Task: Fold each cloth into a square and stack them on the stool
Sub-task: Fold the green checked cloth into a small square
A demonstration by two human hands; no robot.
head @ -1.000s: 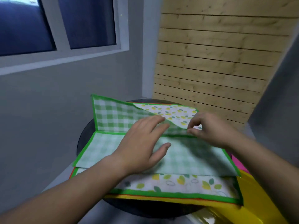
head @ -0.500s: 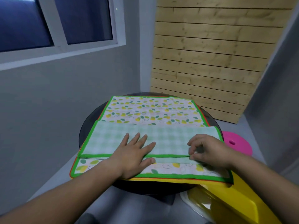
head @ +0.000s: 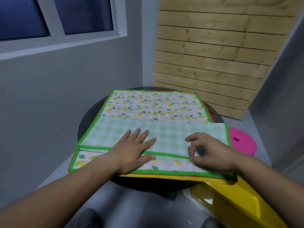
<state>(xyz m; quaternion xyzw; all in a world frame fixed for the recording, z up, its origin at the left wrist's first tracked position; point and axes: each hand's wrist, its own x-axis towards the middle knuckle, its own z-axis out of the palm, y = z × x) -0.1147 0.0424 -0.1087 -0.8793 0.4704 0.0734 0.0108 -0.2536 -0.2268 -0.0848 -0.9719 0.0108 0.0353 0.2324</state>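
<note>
A green checked cloth (head: 172,134) with a green border lies folded into a long strip across the middle of a round dark table (head: 88,117). Under it a leaf-print cloth (head: 153,104) with green edging lies spread flat, and a yellow cloth (head: 164,176) shows beneath its near edge. My left hand (head: 131,150) rests flat, fingers spread, on the strip's near edge. My right hand (head: 209,150) pinches the strip's near edge between thumb and forefinger. A pink stool (head: 243,142) stands to the right of the table.
A yellow plastic object (head: 238,203) sits at the lower right, close under my right forearm. A grey wall with a window is on the left, and a wooden slatted panel (head: 213,55) stands behind the table. My knees show below the table edge.
The far half of the checked cloth came down toward me onto its near half, uncovering the leaf-print cloth. My left hand went flat on the fold; my right hand followed the edge down.
</note>
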